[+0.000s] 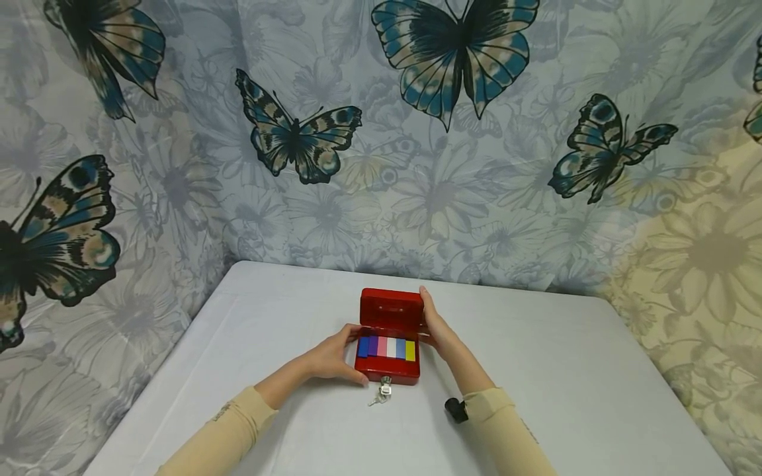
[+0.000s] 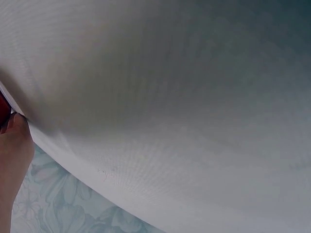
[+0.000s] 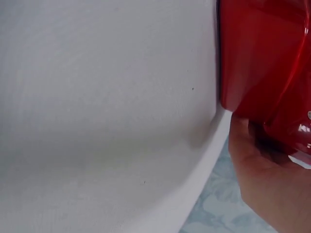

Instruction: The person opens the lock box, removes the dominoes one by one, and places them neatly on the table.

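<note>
The box point(image 1: 388, 367) stands on the desk point(image 1: 548, 370) near the far edge, lid point(image 1: 389, 309) raised, blocks point(image 1: 387, 348) inside. The left grip point(image 1: 335, 357) is clamped on its left side. The right grip point(image 1: 438, 328) touches the lid's right edge; from here I cannot tell whether it clamps.

The left wrist view's edge leaves a sliver of the glossy red hinged box point(image 2: 4, 109) and crops the person's bare left grip point(image 2: 14, 136); the right wrist view cuts the box off too. In the head view, the black rounded object point(image 1: 456, 410) at the beige right sleeve point(image 1: 493, 413) is too small to identify, as are details of the thin silver keys point(image 1: 377, 400). The large teal-and-black butterfly point(image 1: 462, 53) loses its upper wings to the top edge.
</note>
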Demonstrator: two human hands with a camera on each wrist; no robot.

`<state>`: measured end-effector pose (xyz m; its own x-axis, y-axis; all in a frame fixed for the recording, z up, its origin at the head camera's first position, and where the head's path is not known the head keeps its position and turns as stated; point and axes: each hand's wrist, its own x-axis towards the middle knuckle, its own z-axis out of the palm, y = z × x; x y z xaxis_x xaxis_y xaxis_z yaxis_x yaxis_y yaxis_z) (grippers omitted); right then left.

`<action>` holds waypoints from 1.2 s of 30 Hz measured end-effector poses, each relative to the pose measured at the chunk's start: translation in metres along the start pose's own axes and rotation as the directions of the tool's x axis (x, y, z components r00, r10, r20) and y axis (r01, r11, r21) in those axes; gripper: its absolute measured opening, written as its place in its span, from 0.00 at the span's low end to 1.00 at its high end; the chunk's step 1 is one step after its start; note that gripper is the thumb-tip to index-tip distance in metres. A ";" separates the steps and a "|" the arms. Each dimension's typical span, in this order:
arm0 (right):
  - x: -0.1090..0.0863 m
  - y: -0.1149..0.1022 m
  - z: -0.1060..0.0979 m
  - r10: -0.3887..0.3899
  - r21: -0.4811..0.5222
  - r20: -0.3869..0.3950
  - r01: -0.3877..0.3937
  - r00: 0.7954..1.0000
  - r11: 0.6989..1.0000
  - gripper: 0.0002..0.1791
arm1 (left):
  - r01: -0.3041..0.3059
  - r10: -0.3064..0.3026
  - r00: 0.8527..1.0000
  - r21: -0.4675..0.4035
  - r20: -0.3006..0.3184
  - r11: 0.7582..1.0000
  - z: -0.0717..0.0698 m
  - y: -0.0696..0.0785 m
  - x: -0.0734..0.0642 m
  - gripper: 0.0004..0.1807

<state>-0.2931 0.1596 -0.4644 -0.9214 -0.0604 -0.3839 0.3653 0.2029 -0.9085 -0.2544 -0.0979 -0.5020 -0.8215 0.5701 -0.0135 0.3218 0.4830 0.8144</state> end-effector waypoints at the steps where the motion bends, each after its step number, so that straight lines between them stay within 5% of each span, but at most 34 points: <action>1: 0.001 0.001 0.000 0.006 0.003 -0.008 -0.006 1.000 1.000 0.56 | 0.002 -0.002 1.000 -0.002 0.002 1.000 0.000 -0.001 0.000 0.56; 24: 0.007 -0.003 -0.001 0.099 -0.005 -0.035 -0.099 0.994 0.995 0.58 | 0.021 -0.021 1.000 0.001 0.002 1.000 0.002 -0.001 0.001 0.56; 36: 0.002 -0.002 -0.003 0.035 -0.011 0.013 -0.035 0.999 0.999 0.53 | 0.024 -0.024 1.000 -0.014 0.013 1.000 0.001 -0.002 0.002 0.57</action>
<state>-0.2962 0.1620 -0.4627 -0.9062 -0.0655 -0.4178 0.3960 0.2154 -0.8926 -0.2564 -0.0968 -0.5039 -0.8226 0.5673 -0.0403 0.2958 0.4873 0.8216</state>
